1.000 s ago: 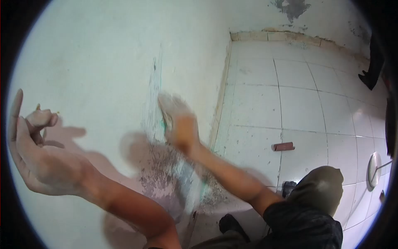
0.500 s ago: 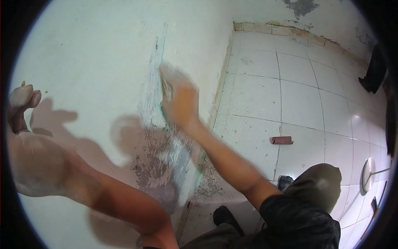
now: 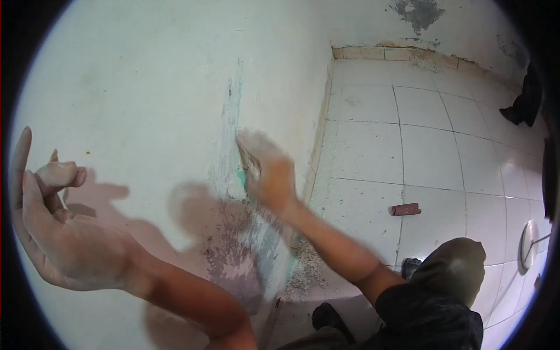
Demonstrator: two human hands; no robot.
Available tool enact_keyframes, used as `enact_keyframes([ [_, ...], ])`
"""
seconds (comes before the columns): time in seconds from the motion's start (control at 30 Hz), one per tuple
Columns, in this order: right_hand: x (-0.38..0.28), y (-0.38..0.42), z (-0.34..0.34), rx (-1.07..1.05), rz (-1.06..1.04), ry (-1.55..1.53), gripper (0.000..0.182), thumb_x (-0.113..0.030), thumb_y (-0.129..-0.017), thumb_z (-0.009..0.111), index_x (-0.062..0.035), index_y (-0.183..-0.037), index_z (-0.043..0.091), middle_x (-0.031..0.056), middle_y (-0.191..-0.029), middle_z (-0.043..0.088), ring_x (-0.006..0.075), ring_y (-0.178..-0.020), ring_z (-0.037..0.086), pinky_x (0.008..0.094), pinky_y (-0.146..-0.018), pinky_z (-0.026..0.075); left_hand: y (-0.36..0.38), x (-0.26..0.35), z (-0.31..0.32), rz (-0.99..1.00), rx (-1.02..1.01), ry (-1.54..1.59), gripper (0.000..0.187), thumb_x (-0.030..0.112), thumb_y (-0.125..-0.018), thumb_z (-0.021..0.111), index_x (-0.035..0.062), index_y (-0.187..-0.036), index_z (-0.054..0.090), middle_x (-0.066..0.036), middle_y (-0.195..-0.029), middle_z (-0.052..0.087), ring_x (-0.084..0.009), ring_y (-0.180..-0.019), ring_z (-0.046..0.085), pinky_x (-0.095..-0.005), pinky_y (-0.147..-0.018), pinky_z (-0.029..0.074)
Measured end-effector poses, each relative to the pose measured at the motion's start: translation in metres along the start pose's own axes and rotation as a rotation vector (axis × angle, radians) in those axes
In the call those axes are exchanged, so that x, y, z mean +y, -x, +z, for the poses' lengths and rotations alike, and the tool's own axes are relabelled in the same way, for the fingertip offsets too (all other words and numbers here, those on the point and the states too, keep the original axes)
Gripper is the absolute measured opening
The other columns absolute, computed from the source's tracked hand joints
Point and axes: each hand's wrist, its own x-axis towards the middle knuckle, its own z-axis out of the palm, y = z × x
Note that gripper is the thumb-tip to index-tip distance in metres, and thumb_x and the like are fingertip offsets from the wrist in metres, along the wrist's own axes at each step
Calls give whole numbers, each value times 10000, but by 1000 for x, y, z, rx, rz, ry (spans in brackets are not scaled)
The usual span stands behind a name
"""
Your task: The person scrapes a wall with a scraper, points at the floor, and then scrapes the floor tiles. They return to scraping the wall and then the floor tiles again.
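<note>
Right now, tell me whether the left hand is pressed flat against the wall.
No: the left hand is held off the wall, palm up and fingers curled, while only the right hand works at it.

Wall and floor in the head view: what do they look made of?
The wall looks like painted plaster, matt and pale: by the right hand the coat is scraped off, baring green and grey patches. The floor looks like glazed white ceramic tile, with a square grid of dark joints and a slight sheen.

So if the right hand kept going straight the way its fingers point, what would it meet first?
Probably only more wall: the right hand, blurred, points up along the scraped green streak. Nothing else shows there.
</note>
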Motion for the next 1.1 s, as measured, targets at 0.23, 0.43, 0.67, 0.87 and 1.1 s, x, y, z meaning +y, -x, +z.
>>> enact_keyframes([
  [0.23,17,-82,-6,-15,128,-137,371,-58,-775,566,-26,-1141,621,201,-1083,627,313,-1024,617,335,-895,478,0,-4,-23,97,-109,-94,311,28,-928,295,-123,-831,549,-244,-871,636,-148,-530,535,-437,-821,555],
  [0.43,-15,29,-7,-75,112,-128,520,51,-714,547,-63,-1221,573,168,-1218,578,379,-1178,498,425,-961,433,-8,2,-25,116,-86,-71,296,1,-917,288,-118,-823,542,-235,-876,628,-163,-553,540,-457,-840,553],
  [0.67,11,-53,1,-98,96,-21,473,-16,-743,532,-1,-1216,549,238,-1122,595,384,-1048,565,394,-925,452,-17,2,-44,252,-123,-112,319,21,-863,323,-72,-716,590,-129,-671,580,-192,-604,555,-462,-892,536],
  [0.87,-15,23,-10,-103,31,-44,511,-38,-717,580,-3,-1226,546,239,-1151,585,364,-1067,573,356,-957,437,-15,5,-38,307,-91,-271,256,-33,-858,348,-65,-797,595,-110,-675,573,-177,-606,549,-481,-822,551],
  [1.1,19,-67,0,-74,190,75,303,8,-683,556,-21,-972,642,202,-869,653,380,-861,619,439,-771,496,-19,7,-42,156,-38,-123,284,-16,-863,320,-67,-786,588,-118,-671,567,-189,-611,553,-496,-849,537],
])
